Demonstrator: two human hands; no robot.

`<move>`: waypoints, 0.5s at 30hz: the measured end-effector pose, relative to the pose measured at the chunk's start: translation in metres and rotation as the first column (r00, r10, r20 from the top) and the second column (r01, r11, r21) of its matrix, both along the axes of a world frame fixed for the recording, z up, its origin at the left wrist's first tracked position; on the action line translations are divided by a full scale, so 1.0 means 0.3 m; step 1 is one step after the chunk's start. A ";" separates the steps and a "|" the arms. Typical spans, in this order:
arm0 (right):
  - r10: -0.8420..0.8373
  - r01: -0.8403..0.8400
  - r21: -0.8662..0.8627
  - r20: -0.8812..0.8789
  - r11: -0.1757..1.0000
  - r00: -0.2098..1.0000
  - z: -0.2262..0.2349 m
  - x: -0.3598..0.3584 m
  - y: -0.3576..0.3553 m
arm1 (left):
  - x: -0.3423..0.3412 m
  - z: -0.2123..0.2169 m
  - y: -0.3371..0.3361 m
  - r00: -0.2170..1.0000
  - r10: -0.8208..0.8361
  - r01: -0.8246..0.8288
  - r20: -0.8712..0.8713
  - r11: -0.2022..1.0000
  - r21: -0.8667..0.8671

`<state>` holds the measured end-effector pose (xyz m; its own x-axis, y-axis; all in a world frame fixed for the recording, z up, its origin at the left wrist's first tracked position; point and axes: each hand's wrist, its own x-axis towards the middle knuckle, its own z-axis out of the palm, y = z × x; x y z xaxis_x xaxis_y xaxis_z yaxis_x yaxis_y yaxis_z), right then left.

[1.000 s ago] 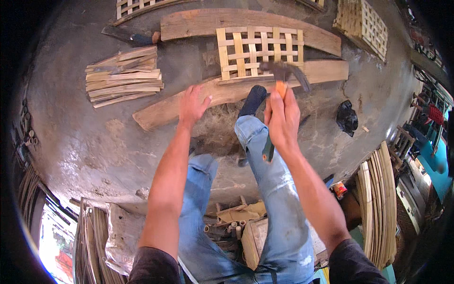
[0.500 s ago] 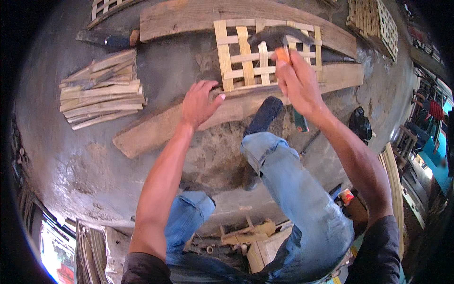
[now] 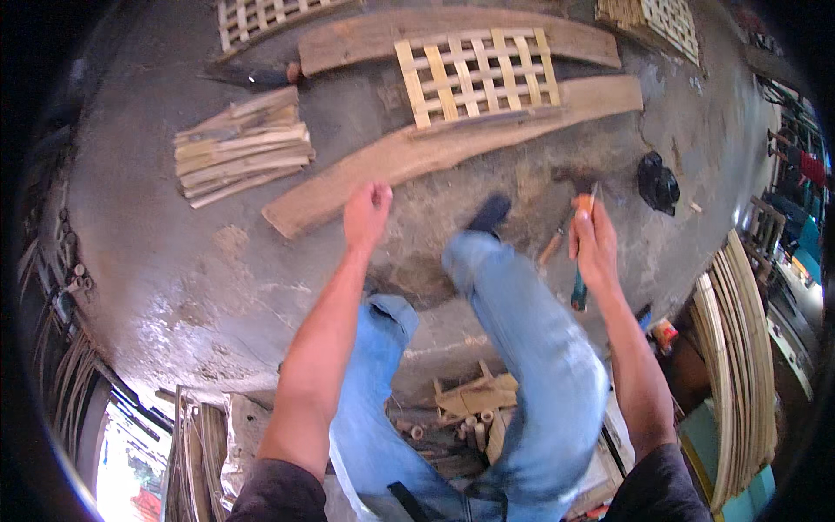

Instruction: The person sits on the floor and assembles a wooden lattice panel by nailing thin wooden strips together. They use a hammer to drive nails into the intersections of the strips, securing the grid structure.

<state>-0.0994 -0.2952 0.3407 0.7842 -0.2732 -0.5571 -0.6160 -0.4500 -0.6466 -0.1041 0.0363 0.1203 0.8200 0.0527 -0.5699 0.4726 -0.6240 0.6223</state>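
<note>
head view: right hand (image 3: pixel 595 248) is gripping orange-and-teal-handled hammer (image 3: pixel 583 206), drawing clear of woven-strip lattice (image 3: pixel 466 80); left hand (image 3: pixel 367 213), loosely curled, contents unclear, is withdrawing; lattice is lying untouched.

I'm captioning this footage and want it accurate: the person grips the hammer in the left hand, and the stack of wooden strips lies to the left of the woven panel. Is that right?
Not quite: the head view shows the hammer in the right hand. The stack of wooden strips does lie to the left of the woven panel.
</note>
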 end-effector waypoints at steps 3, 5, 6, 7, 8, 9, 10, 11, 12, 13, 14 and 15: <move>0.068 -0.068 0.007 -0.017 0.998 0.998 -0.032 -0.039 -0.042 | -0.060 0.140 -0.058 0.938 -0.304 0.297 0.169 0.953 0.067; 0.087 -0.087 0.019 0.017 0.996 0.996 -0.085 -0.044 -0.058 | -0.089 0.171 -0.137 0.813 -0.518 0.495 0.265 0.855 0.152; 0.080 -0.081 0.038 0.022 0.996 0.997 -0.115 -0.033 -0.061 | -0.110 0.158 -0.202 0.779 -0.518 0.503 0.355 0.853 0.141; 0.078 -0.080 0.062 0.033 0.995 0.996 -0.158 -0.011 -0.072 | -0.111 0.138 -0.271 0.736 -0.511 0.507 0.444 0.851 0.139; 0.119 -0.123 0.038 0.081 0.992 0.990 -0.204 0.019 -0.091 | -0.084 0.107 -0.338 0.725 -0.528 0.532 0.442 0.837 0.129; 0.157 -0.159 0.010 0.121 0.987 0.980 -0.268 0.041 -0.120 | -0.039 0.081 -0.413 0.714 -0.548 0.560 0.436 0.821 0.114; 0.188 -0.185 -0.029 0.139 0.982 0.972 -0.310 0.039 -0.147 | -0.007 0.068 -0.464 0.706 -0.567 0.596 0.425 0.799 0.076; 0.181 -0.180 -0.019 0.132 0.983 0.975 -0.340 0.029 -0.171 | 0.055 0.070 -0.493 0.714 -0.570 0.614 0.407 0.789 0.025; 0.181 -0.181 -0.009 0.155 0.983 0.971 -0.377 0.067 -0.192 | 0.187 0.058 -0.521 0.714 -0.570 0.625 0.407 0.781 -0.003; 0.180 -0.182 -0.005 0.176 0.983 0.968 -0.407 0.092 -0.214 | 0.297 0.022 -0.521 0.639 -0.565 0.644 0.522 0.764 0.038; 0.137 -0.140 0.009 0.124 0.990 0.983 -0.436 0.101 -0.232 | 0.405 -0.018 -0.505 0.549 -0.549 0.658 0.630 0.749 0.080; 0.115 -0.126 0.089 0.112 0.988 0.987 -0.484 0.114 -0.238 | 0.518 -0.058 -0.471 0.509 -0.623 0.729 0.593 0.679 0.088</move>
<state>-0.0651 -0.3665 0.1955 0.8645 -0.1225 -0.4875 -0.4862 -0.4497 -0.7492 0.0514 -0.1049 0.1028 0.7169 -0.6963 0.0352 -0.4990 -0.4771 0.7235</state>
